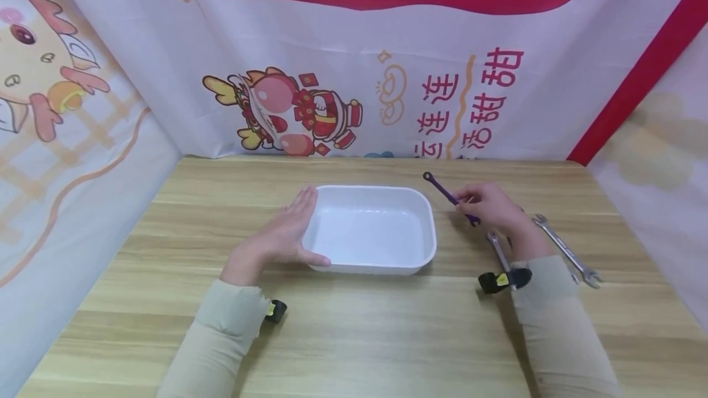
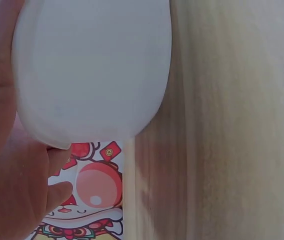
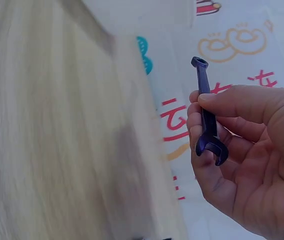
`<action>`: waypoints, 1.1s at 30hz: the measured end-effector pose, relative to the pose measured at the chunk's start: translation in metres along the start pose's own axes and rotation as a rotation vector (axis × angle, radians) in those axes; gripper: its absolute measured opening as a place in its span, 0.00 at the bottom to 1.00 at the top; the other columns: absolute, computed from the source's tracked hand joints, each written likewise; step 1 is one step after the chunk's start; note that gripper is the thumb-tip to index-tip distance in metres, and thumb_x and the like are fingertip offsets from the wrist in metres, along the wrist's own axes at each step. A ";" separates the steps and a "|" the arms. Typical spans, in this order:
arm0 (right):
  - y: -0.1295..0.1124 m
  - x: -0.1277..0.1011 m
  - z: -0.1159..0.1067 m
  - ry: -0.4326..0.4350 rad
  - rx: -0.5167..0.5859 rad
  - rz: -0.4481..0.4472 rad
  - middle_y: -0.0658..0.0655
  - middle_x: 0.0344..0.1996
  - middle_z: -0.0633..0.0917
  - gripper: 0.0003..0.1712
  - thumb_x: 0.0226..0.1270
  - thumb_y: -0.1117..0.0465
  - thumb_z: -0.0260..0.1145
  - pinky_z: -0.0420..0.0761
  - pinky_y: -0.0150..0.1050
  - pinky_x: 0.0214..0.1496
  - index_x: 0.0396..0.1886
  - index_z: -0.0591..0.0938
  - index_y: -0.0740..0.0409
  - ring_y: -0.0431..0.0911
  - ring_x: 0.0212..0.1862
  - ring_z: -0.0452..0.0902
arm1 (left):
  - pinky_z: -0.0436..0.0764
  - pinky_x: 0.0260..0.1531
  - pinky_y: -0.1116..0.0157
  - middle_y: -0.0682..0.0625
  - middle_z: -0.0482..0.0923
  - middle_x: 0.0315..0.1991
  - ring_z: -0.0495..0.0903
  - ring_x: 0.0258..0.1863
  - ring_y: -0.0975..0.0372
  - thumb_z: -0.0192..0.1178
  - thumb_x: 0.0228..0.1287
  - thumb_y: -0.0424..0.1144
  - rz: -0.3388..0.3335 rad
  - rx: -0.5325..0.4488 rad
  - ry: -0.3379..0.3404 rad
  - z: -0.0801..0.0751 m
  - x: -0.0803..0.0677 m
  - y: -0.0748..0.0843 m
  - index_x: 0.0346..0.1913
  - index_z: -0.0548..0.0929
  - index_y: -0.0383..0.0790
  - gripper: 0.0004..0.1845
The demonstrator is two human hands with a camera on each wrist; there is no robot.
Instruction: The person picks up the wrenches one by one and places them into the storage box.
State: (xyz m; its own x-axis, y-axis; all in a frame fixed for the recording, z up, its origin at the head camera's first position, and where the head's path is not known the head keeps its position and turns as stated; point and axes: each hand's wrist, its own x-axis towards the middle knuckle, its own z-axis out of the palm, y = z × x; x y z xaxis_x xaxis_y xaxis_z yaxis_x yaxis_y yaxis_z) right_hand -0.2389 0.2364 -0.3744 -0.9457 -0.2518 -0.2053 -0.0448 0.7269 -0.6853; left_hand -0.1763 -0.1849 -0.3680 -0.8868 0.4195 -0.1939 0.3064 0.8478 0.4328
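A white rectangular dish sits mid-table, its inside bare. My left hand holds its left end, the thumb along the near rim and the fingers at the far left corner. In the left wrist view that hand lies against the dish's outer wall. To the right of the dish, my right hand pinches a dark purple combination wrench by its shaft. The right wrist view shows the wrench between thumb and fingers, ring end up and open jaw down.
Silver wrenches lie on the right of the wooden table, a long open-ended one and another partly covered by the right wrist. A printed cloth hangs along the table's far edge. A black wrist camera sits at the right cuff.
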 end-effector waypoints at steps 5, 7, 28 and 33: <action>-0.010 -0.007 0.002 0.019 0.030 -0.010 0.61 0.47 0.84 0.18 0.70 0.60 0.64 0.81 0.39 0.47 0.58 0.81 0.58 0.51 0.46 0.79 | 0.42 0.78 0.44 0.48 0.26 0.82 0.28 0.81 0.54 0.68 0.34 0.79 -0.012 -0.031 -0.004 0.001 0.001 -0.001 0.80 0.31 0.43 0.80; -0.014 -0.010 0.004 0.030 0.047 -0.015 0.60 0.46 0.84 0.18 0.70 0.60 0.64 0.81 0.39 0.47 0.58 0.82 0.57 0.51 0.46 0.80 | 0.42 0.78 0.45 0.48 0.26 0.82 0.28 0.81 0.55 0.67 0.33 0.80 -0.016 -0.038 -0.003 0.003 0.001 -0.002 0.80 0.30 0.44 0.80; -0.063 -0.022 0.032 -0.041 0.116 -0.197 0.58 0.41 0.84 0.15 0.67 0.63 0.67 0.82 0.38 0.42 0.53 0.85 0.55 0.51 0.43 0.76 | 0.43 0.78 0.45 0.50 0.25 0.82 0.29 0.81 0.55 0.73 0.41 0.70 0.015 -0.036 0.021 0.000 0.004 -0.004 0.80 0.31 0.43 0.76; -0.072 -0.020 0.046 -0.081 0.129 -0.250 0.56 0.37 0.84 0.13 0.66 0.64 0.68 0.82 0.39 0.43 0.50 0.87 0.53 0.50 0.41 0.77 | 0.45 0.78 0.44 0.49 0.26 0.82 0.30 0.82 0.55 0.71 0.39 0.73 0.007 -0.029 0.010 0.004 0.005 -0.008 0.80 0.31 0.44 0.77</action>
State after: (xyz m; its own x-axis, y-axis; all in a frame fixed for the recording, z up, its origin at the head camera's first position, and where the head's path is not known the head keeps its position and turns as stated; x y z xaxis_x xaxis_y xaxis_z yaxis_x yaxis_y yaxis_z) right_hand -0.2016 0.1600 -0.3533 -0.8816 -0.4668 -0.0703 -0.2270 0.5498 -0.8038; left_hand -0.1824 -0.1884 -0.3758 -0.8882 0.4221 -0.1815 0.3029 0.8349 0.4595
